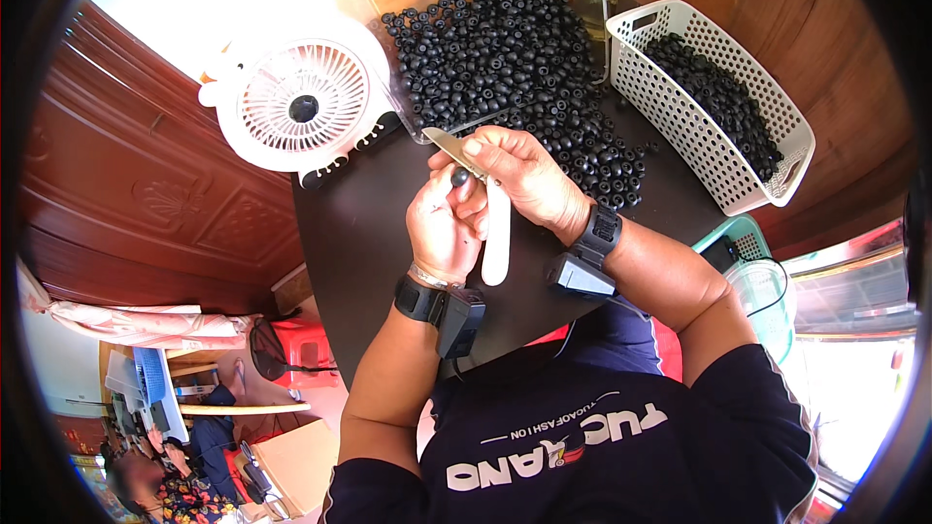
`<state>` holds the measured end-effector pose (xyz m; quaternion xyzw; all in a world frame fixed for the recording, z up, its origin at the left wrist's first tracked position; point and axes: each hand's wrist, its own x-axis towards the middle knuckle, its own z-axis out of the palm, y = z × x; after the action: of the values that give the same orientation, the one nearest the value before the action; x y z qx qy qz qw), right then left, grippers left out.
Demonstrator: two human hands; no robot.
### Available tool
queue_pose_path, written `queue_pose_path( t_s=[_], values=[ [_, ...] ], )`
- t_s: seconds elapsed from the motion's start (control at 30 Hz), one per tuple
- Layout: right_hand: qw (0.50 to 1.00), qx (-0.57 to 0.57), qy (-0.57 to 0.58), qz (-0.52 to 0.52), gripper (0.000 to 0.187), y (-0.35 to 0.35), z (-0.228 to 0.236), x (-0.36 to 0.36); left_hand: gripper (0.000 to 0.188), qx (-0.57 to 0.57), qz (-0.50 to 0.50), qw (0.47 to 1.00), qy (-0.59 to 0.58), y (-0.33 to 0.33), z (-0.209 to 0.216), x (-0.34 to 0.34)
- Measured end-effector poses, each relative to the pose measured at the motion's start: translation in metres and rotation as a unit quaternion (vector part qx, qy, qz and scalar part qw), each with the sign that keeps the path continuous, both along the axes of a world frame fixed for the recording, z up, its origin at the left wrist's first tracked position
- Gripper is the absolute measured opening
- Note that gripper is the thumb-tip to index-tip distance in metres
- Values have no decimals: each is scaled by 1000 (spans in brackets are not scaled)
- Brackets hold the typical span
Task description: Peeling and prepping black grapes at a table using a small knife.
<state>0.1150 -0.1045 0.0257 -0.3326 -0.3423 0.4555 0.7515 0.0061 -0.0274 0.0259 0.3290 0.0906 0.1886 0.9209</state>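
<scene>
My left hand (442, 223) pinches a small black rubber piece (459, 176) between its fingertips. My right hand (519, 175) grips a knife (495, 233) with a white handle; its metal blade points up and left, with its edge against the black piece. Both hands meet above the black tabletop (359, 233). A large heap of similar black round pieces (505, 49) lies just beyond the hands. Each wrist carries a black strap with a small black device.
A white slotted basket (680, 136) at the right holds more black pieces. A white desk fan (301, 107) stands at the left. A green basket (748, 243) sits by my right elbow. Another person sits far below at lower left.
</scene>
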Motion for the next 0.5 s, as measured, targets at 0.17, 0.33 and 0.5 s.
queue_pose_path(
  t_s=[0.17,0.33,0.5],
  values=[
    [1000,-10,-26,0,30,-2,2,-1,30,2,31,999,30,-3,2,0],
    [999,-17,-33,-18,30,0,-1,-3,30,20,49,997,58,-6,6,1],
    [1000,-9,-3,9,29,-4,3,-1,30,20,40,997,56,-5,7,-1]
  ],
)
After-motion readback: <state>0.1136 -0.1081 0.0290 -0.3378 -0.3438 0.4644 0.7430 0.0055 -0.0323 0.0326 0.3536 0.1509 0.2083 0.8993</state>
